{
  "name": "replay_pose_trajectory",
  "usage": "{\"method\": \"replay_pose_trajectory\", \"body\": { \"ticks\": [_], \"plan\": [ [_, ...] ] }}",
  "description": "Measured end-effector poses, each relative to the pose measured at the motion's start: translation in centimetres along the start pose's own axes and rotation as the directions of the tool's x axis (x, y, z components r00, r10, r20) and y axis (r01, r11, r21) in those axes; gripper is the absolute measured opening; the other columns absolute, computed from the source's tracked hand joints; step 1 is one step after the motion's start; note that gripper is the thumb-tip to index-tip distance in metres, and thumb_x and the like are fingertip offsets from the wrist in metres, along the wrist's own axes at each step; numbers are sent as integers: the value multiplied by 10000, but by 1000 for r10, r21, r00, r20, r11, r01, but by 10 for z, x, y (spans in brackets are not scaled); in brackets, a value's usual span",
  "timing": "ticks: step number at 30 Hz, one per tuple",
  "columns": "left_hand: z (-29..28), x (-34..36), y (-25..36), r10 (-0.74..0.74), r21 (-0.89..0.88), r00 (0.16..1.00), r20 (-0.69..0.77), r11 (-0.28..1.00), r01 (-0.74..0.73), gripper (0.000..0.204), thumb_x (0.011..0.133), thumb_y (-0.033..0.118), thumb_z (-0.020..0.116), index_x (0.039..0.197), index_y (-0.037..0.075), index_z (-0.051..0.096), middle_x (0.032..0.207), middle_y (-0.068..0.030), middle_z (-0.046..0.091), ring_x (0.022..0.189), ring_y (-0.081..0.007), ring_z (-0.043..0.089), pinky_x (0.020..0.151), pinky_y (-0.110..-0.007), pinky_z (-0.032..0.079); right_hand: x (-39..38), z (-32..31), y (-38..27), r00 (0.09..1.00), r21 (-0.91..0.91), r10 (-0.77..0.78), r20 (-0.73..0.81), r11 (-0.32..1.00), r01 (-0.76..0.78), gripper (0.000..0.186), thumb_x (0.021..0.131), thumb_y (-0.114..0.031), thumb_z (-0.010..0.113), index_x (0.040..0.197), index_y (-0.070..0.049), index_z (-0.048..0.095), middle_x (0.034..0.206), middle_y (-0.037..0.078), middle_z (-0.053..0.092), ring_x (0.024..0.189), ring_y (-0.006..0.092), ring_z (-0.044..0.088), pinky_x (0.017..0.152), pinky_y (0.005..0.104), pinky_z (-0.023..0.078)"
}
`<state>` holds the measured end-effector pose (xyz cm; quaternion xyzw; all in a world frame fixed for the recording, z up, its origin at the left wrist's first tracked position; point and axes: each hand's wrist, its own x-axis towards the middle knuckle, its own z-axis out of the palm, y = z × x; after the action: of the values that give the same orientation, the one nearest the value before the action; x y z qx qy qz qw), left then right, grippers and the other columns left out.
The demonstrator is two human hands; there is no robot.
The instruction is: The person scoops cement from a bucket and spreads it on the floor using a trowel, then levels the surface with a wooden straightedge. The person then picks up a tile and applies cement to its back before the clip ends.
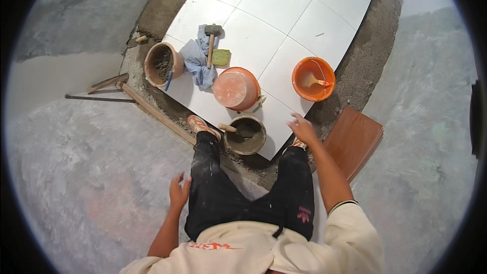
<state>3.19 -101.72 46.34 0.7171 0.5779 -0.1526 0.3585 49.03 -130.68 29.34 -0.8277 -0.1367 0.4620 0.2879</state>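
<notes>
My left hand [179,191] hangs beside my left thigh, fingers apart and holding nothing. Farther forward, my right hand [303,129] is in the air above my right shoe, also empty with its fingers spread. Between my feet stands a round bucket [260,140] of grey mortar, with a wooden-handled trowel [228,128] resting in it. Just beyond, an orange bucket [235,89] is turned upside down. Ahead of my right hand is another orange bucket [299,89], which contains a paintbrush [318,81] and some liquid.
White floor tiles [271,0] stretch ahead, edged by rough mortar. On them lie a blue cloth [195,56], a mallet [210,45] and a green sponge [221,57]. A mortar bucket [175,63] stands left. Stacked brown tiles [350,139] sit right; a wooden plank [157,113] lies left.
</notes>
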Motion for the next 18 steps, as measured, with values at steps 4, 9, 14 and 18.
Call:
{"method": "replay_pose_trajectory", "body": {
  "ticks": [4,9,14,18],
  "plan": [
    [108,185,48,-59,-364,994,92,927,89,738,1007,532,660,1521,25,507,1404,-155,613,1259,-251,599,906,-427,567,92,65,-10,997,112,-81,-8,990,82,608,962,-380,701,1461,-75,537,1140,232,727,1101,416,692,972,483,525],
    [227,346,92,-173,-685,957,234,668,289,858,1025,587,586,1673,191,187,1697,-114,243,1490,-431,338,1072,-634,460,191,152,-36,990,185,-139,-18,973,140,737,951,-354,689,1571,-66,415,1458,289,536,1351,446,533,1134,482,440],
    [263,396,119,51,-748,922,384,602,278,786,1040,479,594,1661,198,204,1687,-150,255,1454,-468,389,1061,-660,474,240,208,-20,929,56,-178,-324,977,207,755,932,-279,710,1588,-74,396,1498,283,448,1358,460,486,1146,482,418],
    [295,387,165,130,-717,913,386,665,209,739,1032,465,608,1616,154,280,1620,-171,352,1419,-455,445,1039,-638,513,268,204,8,845,49,-219,-488,960,277,667,974,-276,654,1560,-51,431,1475,312,487,1412,470,434,1205,491,340]
  ]
}}
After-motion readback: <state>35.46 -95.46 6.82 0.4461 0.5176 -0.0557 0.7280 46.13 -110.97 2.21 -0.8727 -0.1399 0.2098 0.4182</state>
